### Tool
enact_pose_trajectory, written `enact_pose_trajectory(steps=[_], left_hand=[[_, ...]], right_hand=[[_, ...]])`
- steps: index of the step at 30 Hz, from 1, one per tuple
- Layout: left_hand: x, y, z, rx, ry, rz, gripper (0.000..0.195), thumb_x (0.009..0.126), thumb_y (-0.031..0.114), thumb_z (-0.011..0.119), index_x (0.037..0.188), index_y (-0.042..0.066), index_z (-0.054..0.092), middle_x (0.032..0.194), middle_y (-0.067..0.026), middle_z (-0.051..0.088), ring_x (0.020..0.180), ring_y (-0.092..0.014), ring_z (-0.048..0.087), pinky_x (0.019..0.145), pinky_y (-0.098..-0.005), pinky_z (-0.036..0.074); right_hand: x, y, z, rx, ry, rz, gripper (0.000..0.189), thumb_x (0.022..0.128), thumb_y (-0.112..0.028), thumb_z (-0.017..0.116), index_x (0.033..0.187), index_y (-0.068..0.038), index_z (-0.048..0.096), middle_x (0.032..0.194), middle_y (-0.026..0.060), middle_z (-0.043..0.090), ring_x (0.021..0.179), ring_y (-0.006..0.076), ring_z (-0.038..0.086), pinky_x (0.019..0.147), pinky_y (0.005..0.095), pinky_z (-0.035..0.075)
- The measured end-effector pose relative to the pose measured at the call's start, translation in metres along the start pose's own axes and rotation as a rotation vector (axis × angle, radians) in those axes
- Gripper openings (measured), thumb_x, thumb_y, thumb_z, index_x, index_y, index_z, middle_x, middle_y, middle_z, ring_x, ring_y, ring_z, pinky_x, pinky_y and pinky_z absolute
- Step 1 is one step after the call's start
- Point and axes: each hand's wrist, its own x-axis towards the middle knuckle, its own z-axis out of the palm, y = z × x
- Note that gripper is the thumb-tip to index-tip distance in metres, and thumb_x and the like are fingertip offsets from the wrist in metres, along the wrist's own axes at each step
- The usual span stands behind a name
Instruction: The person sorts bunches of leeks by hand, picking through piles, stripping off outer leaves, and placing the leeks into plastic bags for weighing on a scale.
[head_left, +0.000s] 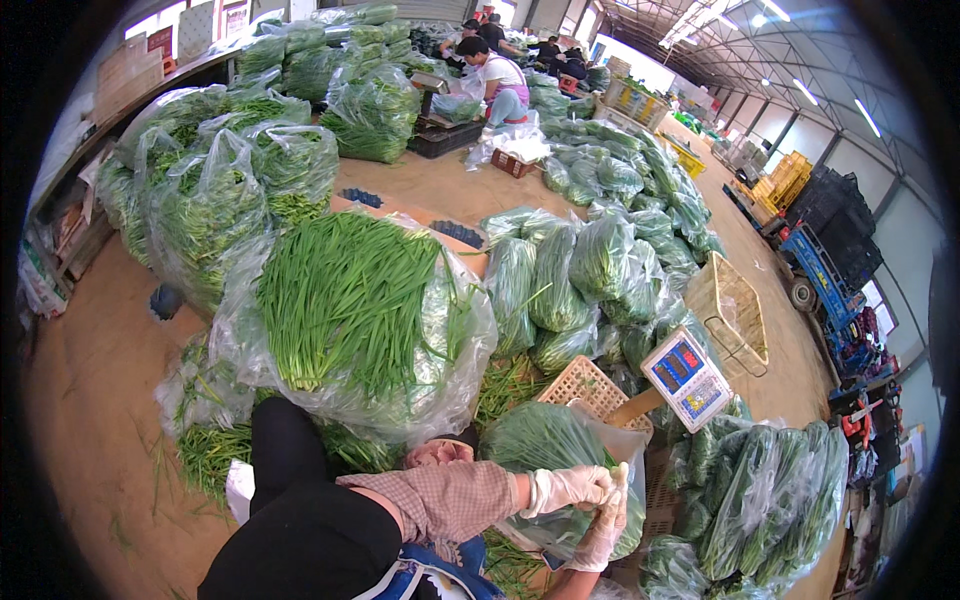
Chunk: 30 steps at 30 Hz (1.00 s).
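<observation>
A clear plastic bag (540, 442) stuffed with long green leaves lies before me, beside the scale's post. My left hand (574, 487), in a thin whitish glove, pinches the bag's gathered edge at its right side. My right hand (600, 532), gloved the same way, comes up from below and grips the same edge, its fingers touching the left hand's. The fingertips partly hide the film between them. Left of the hands, a large open bag (465, 352) holds a thick heap of loose garlic chives (345, 300).
A digital scale display (688, 379) rises on a post beside a pink plastic basket (589, 390). Filled bags (585, 277) are piled behind, and more bags (765, 502) lie at right. An empty cream crate (726, 311) stands beyond. A person (499, 82) crouches farther back.
</observation>
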Motion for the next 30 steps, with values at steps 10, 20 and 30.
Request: enact_pose_trajectory(steps=[10, 20, 30], left_hand=[[0.023, 0.007, -0.011, 0.744, -0.311, 0.194, 0.02, 0.077, 0.024, 0.067, 0.082, 0.005, 0.069, 0.075, -0.0037, 0.065, 0.073, -0.016, 0.057, 0.072, -0.0304, 0.045], [0.053, -0.007, -0.013, -0.239, 0.201, -0.172, 0.03, 0.082, 0.034, 0.067, 0.089, 0.005, 0.066, 0.062, 0.0017, 0.057, 0.052, -0.006, 0.047, 0.049, -0.0234, 0.037], [0.027, -0.009, -0.029, -0.106, 0.23, -0.091, 0.017, 0.086, 0.021, 0.059, 0.075, 0.008, 0.061, 0.063, 0.0042, 0.054, 0.051, -0.004, 0.04, 0.046, -0.0199, 0.03]], right_hand=[[0.002, 0.004, -0.021, 0.195, -0.107, 0.24, 0.043, 0.092, -0.028, 0.053, 0.12, 0.004, 0.055, 0.117, 0.0128, 0.059, 0.107, 0.0181, 0.054, 0.092, 0.0317, 0.042], [-0.014, 0.028, -0.037, -1.281, -0.531, -0.498, 0.013, 0.071, -0.012, 0.059, 0.084, -0.012, 0.062, 0.076, 0.0102, 0.06, 0.074, 0.0307, 0.058, 0.061, 0.04, 0.048], [-0.01, 0.022, -0.028, -1.048, -0.583, -0.45, 0.025, 0.076, -0.03, 0.066, 0.083, -0.007, 0.061, 0.077, 0.0138, 0.059, 0.075, 0.0323, 0.058, 0.068, 0.0424, 0.047]])
